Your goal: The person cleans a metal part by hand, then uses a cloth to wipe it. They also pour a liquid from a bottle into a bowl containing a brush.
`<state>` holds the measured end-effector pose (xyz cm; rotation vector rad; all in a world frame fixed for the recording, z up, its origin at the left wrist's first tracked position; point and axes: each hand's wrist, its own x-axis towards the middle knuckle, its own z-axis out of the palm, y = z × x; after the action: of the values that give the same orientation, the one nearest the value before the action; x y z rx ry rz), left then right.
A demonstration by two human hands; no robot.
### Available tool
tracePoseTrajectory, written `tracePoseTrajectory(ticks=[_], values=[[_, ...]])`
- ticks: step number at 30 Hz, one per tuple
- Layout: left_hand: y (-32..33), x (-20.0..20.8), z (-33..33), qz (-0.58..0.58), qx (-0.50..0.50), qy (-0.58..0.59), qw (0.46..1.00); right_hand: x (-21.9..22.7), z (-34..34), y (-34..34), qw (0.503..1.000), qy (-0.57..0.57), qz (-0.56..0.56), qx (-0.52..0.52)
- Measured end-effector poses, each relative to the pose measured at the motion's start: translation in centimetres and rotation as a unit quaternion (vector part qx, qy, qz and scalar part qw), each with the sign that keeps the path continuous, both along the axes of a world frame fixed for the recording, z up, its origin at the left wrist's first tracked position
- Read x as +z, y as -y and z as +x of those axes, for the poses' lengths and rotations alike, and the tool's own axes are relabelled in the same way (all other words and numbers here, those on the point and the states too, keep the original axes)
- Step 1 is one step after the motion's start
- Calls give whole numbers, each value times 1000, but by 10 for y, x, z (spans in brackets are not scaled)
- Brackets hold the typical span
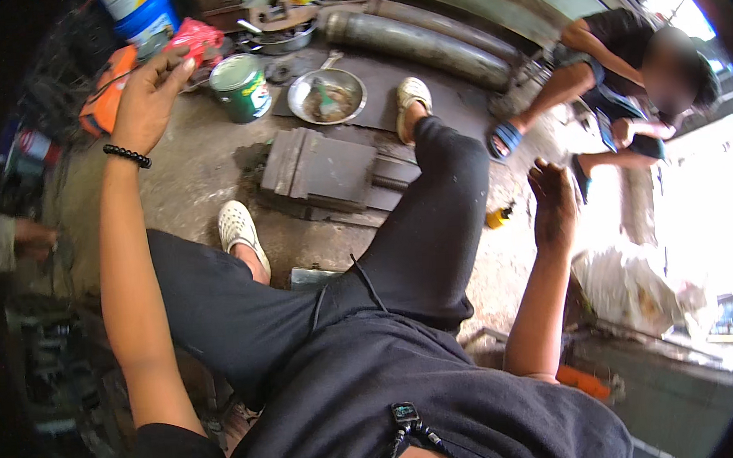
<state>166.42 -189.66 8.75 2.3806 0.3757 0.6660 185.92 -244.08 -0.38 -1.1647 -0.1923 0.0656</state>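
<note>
My left hand (pixel 154 97), with a black bead bracelet at its wrist, is raised at the upper left beside a crumpled red plastic bag (pixel 198 43). Its thumb stands apart from the fingers and nothing shows between them. My right hand (pixel 555 205), darkly smudged, hangs in the air at the right, its fingers loosely bent and nothing visible in them. Between my feet lies a heavy grey metal block (pixel 329 171) with stepped edges. Beyond it, a shallow metal pan (pixel 298 99) holds murky liquid and a green-handled brush (pixel 325 104). To the pan's left stands a green can (pixel 241 90).
An orange case (pixel 108 92) and a blue bucket (pixel 146 24) stand at the far left. Long metal cylinders (pixel 418 48) lie at the back. At right, a seated person (pixel 625 62) holds a phone. A small yellow bottle (pixel 497 218) lies near my right hand; a white sack (pixel 626 289) sits beyond.
</note>
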Motion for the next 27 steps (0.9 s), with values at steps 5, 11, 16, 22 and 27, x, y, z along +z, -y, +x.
tracePoseTrajectory(ticks=[5, 11, 16, 22, 27], values=[[32, -51, 63, -187, -93, 117, 971, 75, -54, -19, 978, 74, -185, -64], [13, -129, 129, -54, -98, -47, 993, 139, -154, -25, 911, 196, -329, -152], [17, -146, 191, -62, -78, 19, 995, 162, -178, -32, 904, 224, -323, -167], [87, -167, 215, -92, -117, -12, 989, 197, -110, -91, 585, 408, -690, -125], [110, -164, 207, -90, -161, -37, 982, 140, -36, -151, 902, 151, -402, 40]])
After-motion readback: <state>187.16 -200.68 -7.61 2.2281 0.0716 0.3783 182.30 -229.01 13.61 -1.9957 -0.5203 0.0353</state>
